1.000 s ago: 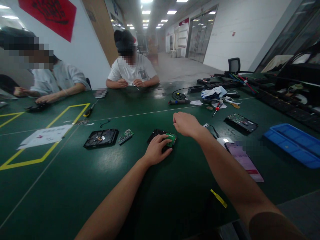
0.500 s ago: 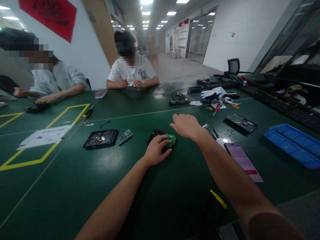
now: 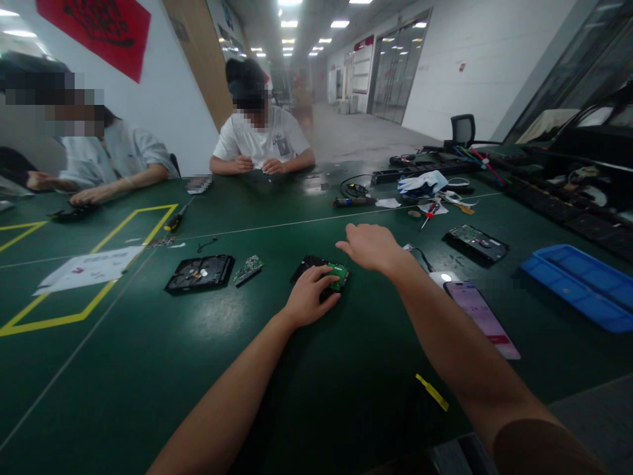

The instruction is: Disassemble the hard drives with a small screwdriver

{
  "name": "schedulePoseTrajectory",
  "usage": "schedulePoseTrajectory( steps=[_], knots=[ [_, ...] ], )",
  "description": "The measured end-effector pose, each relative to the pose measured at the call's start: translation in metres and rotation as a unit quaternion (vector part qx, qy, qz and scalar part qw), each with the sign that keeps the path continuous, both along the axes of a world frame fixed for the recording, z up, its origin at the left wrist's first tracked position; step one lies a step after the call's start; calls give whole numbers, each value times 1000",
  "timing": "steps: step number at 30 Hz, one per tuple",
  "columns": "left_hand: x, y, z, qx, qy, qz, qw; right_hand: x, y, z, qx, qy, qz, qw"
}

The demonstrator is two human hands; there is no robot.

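A flat black rectangular drive with green circuit board [image 3: 341, 274] lies under the spread left grip [image 3: 311, 297], near the curled right grip [image 3: 370, 248], whose hold I cannot tell.

Stretches out as a green table [image 3: 163, 363], marked with yellow tape [image 3: 42, 324]. Bears at left a paper [image 3: 91, 269], a drive [image 3: 200, 274], a board [image 3: 248, 268]; midway, a second drive [image 3: 340, 275]; at right, a yellow strip [image 3: 432, 392], a third drive [image 3: 477, 244], a blue tray [image 3: 578, 282].

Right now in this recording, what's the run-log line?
left hand: resting on hard drive | right hand: curled near it, grip contents hidden | nearby: loose circuit board, phone
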State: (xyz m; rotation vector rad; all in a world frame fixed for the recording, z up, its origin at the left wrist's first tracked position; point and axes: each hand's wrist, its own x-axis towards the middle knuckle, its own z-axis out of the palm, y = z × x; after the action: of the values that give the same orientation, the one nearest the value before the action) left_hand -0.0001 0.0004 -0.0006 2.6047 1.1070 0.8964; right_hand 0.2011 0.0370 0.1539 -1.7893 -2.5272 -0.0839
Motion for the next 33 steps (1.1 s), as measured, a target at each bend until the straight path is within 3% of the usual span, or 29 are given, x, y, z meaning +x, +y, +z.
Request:
schedulePoseTrajectory(
  steps=[7,11,17,26,33],
  knots=[
    [0,0,3,-5,4,0,1000,8,8,-1,-43,63,124,989],
    [0,-1,3,-5,0,1,1000,5,4,3,-42,47,99,993],
    [1,1,1,-1,1,1,1000,-3,3,0,3,0,-13,1000],
    [0,-1,3,-1,0,1,1000,5,3,1,-42,50,111,992],
    [0,0,1,-6,1,2,1000,0,1,-2,-4,17,7,1000]
  ],
)
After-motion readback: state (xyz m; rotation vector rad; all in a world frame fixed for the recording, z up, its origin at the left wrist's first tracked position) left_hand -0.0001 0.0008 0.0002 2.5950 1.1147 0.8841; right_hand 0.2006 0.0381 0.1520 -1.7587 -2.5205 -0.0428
